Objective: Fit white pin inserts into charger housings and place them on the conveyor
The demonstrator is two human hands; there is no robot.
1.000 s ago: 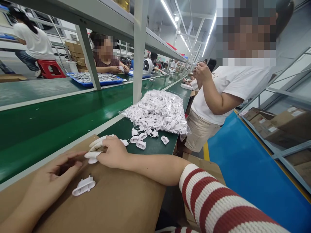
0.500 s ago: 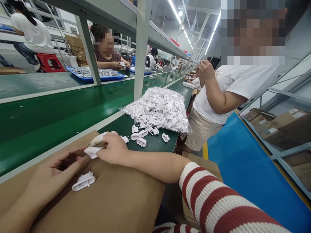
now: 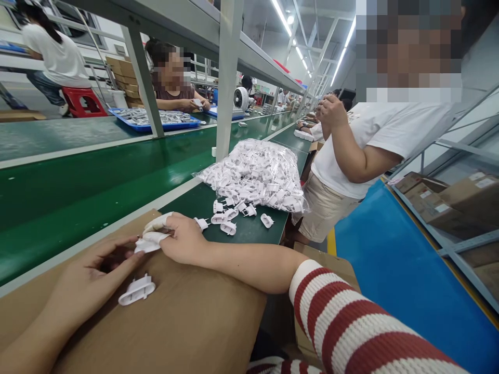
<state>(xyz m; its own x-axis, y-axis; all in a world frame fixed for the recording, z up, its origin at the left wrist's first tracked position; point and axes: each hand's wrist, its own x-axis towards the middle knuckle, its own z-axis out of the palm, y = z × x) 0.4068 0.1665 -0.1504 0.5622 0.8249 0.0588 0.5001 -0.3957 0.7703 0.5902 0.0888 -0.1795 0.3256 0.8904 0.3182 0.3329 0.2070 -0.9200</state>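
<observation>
My left hand (image 3: pixel 91 275) pinches one end of a small white plastic piece (image 3: pixel 145 245) between thumb and index finger. White covers sit on the index finger and apparently the thumb of my right hand (image 3: pixel 181 236), which is closed on the piece's other end. Fingers and covers hide much of its shape. Just below lies a white plug part (image 3: pixel 136 290) with pins, on the brown cardboard (image 3: pixel 195 311). Beyond my right hand, several similar loose plug parts (image 3: pixel 228 227) lie on the green table.
A clear bag (image 3: pixel 257 171) full of white plug parts rests on the table beside a metal post (image 3: pixel 228 78). Left of it runs a green conveyor belt (image 3: pixel 78 208). A co-worker (image 3: pixel 362 150) stands at right; another sits across by a blue tray (image 3: pixel 167 125).
My right thumb has shifted slightly, and more of the white piece shows between my hands. A small white item has come into view on the belt beside the post.
</observation>
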